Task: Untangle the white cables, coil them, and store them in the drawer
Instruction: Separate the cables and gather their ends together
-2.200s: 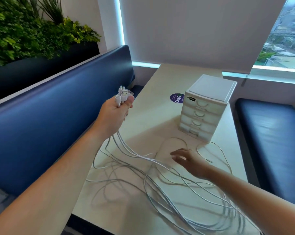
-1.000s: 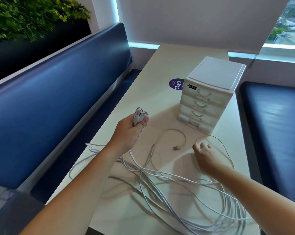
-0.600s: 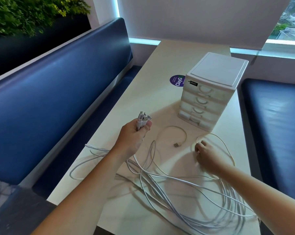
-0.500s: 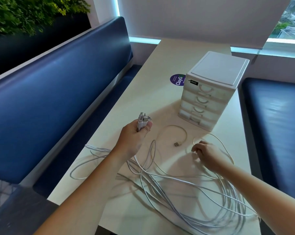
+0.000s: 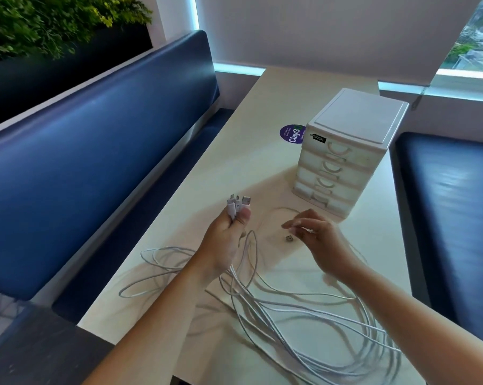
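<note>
Head view: my left hand [image 5: 223,243] grips a bunch of cable connectors [image 5: 236,205], ends upward. The white cables [image 5: 290,309] trail from it in tangled loops across the surface [image 5: 234,168]. My right hand [image 5: 318,240] hovers with fingers loose, holding nothing, above a stray USB plug [image 5: 289,238] — near the closed four-drawer unit [image 5: 343,162].

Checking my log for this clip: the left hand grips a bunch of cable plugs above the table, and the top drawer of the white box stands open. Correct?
Not quite. The head view shows every drawer of the white box shut, the top one included. The left hand does grip the cable plugs above the table.
</note>
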Demonstrator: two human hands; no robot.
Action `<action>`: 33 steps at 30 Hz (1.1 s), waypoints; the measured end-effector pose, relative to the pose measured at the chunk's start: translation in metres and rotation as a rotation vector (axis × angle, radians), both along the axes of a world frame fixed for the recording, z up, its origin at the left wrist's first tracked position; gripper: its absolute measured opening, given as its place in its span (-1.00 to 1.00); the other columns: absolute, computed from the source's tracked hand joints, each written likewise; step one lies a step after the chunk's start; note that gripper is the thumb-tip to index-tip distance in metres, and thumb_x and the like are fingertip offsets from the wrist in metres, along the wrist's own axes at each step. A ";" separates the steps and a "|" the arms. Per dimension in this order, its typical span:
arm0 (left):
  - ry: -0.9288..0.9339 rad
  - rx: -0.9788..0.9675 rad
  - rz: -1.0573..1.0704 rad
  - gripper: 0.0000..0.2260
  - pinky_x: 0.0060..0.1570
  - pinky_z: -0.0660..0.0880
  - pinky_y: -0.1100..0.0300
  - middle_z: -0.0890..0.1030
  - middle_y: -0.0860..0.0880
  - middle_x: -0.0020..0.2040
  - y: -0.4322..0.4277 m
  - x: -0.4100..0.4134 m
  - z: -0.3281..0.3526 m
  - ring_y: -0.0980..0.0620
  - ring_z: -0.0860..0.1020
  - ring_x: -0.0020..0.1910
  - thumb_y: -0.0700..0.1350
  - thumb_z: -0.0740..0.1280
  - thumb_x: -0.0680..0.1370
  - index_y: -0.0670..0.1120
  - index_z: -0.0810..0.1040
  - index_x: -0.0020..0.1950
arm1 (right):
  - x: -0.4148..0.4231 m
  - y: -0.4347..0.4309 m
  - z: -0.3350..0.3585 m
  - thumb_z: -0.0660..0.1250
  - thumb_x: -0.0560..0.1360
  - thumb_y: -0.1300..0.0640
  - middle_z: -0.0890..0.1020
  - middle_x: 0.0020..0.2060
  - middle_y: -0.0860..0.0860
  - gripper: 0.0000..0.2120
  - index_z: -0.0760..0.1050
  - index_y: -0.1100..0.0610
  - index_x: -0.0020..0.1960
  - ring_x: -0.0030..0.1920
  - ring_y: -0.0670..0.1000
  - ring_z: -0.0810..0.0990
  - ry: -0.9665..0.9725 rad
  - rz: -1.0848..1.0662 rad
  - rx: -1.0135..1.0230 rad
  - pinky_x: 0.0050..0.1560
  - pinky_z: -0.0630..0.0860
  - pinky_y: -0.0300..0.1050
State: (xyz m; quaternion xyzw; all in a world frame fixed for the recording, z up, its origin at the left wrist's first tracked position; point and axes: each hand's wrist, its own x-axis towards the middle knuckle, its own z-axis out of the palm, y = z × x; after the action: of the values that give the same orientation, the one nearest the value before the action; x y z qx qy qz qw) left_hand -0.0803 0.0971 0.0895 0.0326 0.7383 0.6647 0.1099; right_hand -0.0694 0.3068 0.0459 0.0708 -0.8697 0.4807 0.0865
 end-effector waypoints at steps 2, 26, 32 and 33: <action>-0.001 0.011 -0.008 -0.75 -0.48 0.25 0.06 0.31 0.15 -0.42 0.000 0.004 -0.001 0.08 0.23 -0.37 0.18 0.19 0.52 0.01 0.41 -0.13 | 0.002 -0.014 0.014 0.33 0.53 0.24 0.58 -0.12 -0.07 -0.79 0.59 -0.06 -0.13 -0.11 -0.15 0.56 -0.019 0.049 -0.091 -0.05 0.43 -0.37; -0.043 0.228 0.139 -0.76 -0.47 0.25 0.35 0.36 0.04 -0.32 -0.005 0.035 0.016 0.18 0.28 -0.45 0.03 0.07 0.68 -0.09 0.42 0.03 | 0.042 -0.103 0.067 0.32 0.49 0.39 0.60 -0.27 -0.05 -0.78 0.58 0.12 0.01 -0.22 -0.07 0.63 -0.112 -0.052 -0.652 -0.08 0.60 -0.15; -0.091 0.256 0.155 -0.64 -0.51 0.27 0.38 0.35 0.03 -0.28 -0.001 0.042 0.020 0.21 0.27 -0.49 0.13 0.01 0.67 -0.11 0.40 0.15 | 0.046 -0.112 0.060 0.41 0.43 0.32 0.67 -0.24 -0.02 -0.81 0.58 0.05 -0.08 -0.15 0.00 0.65 -0.021 -0.163 -0.500 -0.03 0.60 0.13; -0.084 0.254 0.145 -0.63 -0.50 0.28 0.39 0.38 0.05 -0.27 0.000 0.044 0.021 0.23 0.31 -0.50 0.15 0.02 0.66 -0.08 0.42 0.20 | 0.046 -0.113 0.059 0.42 0.42 0.32 0.67 -0.25 -0.02 -0.81 0.57 0.05 -0.08 -0.15 0.01 0.65 -0.020 -0.171 -0.487 -0.03 0.60 0.15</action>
State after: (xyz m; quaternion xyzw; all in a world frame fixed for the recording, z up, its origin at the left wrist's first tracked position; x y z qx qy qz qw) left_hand -0.0367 0.0966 0.1101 -0.0349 0.6436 0.7595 0.0874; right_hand -0.0233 0.1935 0.1053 -0.0307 -0.7320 0.6675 0.1329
